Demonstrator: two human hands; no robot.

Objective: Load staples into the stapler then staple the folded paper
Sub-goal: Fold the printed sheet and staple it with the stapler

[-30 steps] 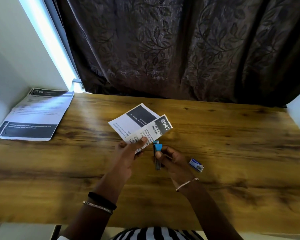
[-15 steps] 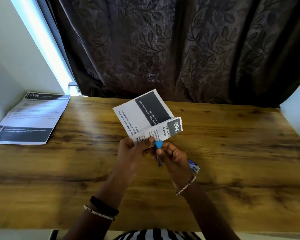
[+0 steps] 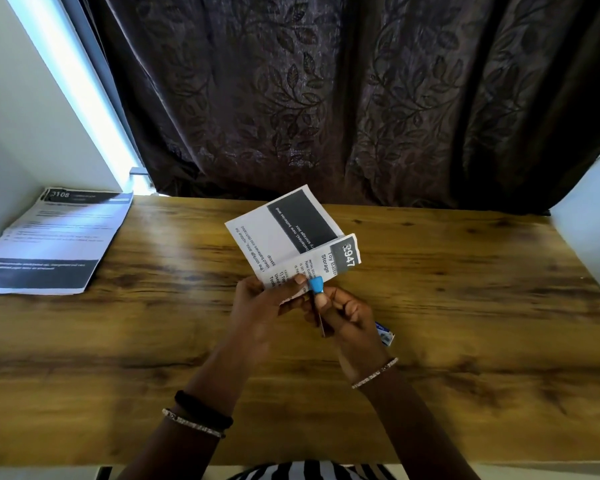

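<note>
A folded printed paper (image 3: 284,233) with dark header blocks is lifted above the wooden table (image 3: 465,289). My left hand (image 3: 260,306) pinches its lower edge between thumb and fingers. My right hand (image 3: 350,317) grips a small stapler (image 3: 316,285) with a blue tip and dark body, and the tip sits over the paper's lower edge beside my left thumb. A small blue and white staple box (image 3: 385,336) lies on the table, partly hidden behind my right hand.
A stack of printed sheets (image 3: 49,240) lies at the table's far left by the white wall. A dark leaf-patterned curtain (image 3: 326,98) hangs behind the table. A white surface (image 3: 589,209) borders the right side.
Both hands lifted the paper and stapler off the table and brought them together. The stapler's blue tip has moved onto the paper's lower edge.
</note>
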